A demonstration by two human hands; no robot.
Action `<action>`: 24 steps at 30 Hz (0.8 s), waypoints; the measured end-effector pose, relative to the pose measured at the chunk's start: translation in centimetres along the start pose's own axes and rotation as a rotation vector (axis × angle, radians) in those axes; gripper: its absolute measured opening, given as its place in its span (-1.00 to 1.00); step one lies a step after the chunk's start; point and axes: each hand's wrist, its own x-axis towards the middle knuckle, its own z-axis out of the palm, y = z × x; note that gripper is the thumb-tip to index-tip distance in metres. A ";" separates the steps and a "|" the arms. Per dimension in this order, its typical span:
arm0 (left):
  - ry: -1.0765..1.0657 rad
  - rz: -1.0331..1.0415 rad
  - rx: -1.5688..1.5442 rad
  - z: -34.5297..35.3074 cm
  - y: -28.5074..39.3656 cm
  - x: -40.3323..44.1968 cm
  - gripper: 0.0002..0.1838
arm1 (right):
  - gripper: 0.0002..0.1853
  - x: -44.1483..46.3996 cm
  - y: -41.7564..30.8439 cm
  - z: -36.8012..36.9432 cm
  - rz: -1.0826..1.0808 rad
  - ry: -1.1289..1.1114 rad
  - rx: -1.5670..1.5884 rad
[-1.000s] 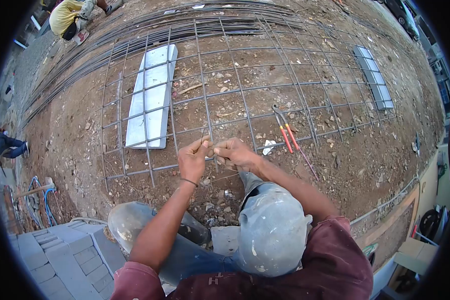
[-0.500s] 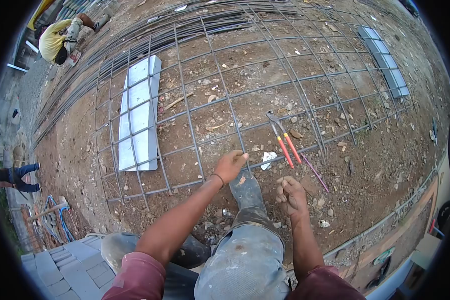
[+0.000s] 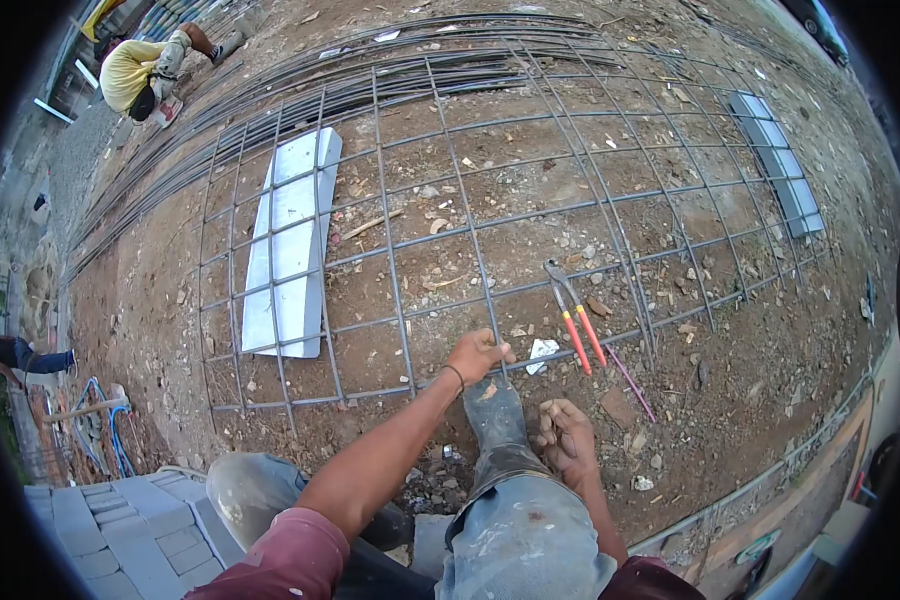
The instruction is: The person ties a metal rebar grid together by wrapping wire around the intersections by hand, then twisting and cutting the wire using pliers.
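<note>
My left hand (image 3: 478, 358) is closed on the end of a steel reinforcing bar, at the near edge of a rebar mesh (image 3: 475, 237). My right hand (image 3: 568, 436) is held low beside my raised knee, fingers curled; whatever may be in them is hidden. My boot (image 3: 495, 412) stands just below the left hand. A pair of pincers (image 3: 577, 322) with red and yellow handles lies over the mesh's near bar, its jaws pointing away. Beside the handles is a thin pinkish rod (image 3: 631, 384).
Grey-white channel-shaped supports sit under the mesh at left (image 3: 288, 250) and right (image 3: 778, 165). Long loose bars (image 3: 410, 75) lie behind. A person in yellow (image 3: 130, 78) crouches at the far left; another (image 3: 32, 358) is at the left edge. Grey blocks (image 3: 135, 540) stand lower left.
The camera view has shifted, so the mesh and pincers appear lower. My left hand stays on the bar. My right hand has drawn closer to my knee, fingers still curled.
</note>
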 end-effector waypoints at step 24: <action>0.159 -0.189 0.221 -0.1 2.6 -1.4 -0.39 | -0.87 1.8 -2.8 -0.7 -0.289 0.615 -1.008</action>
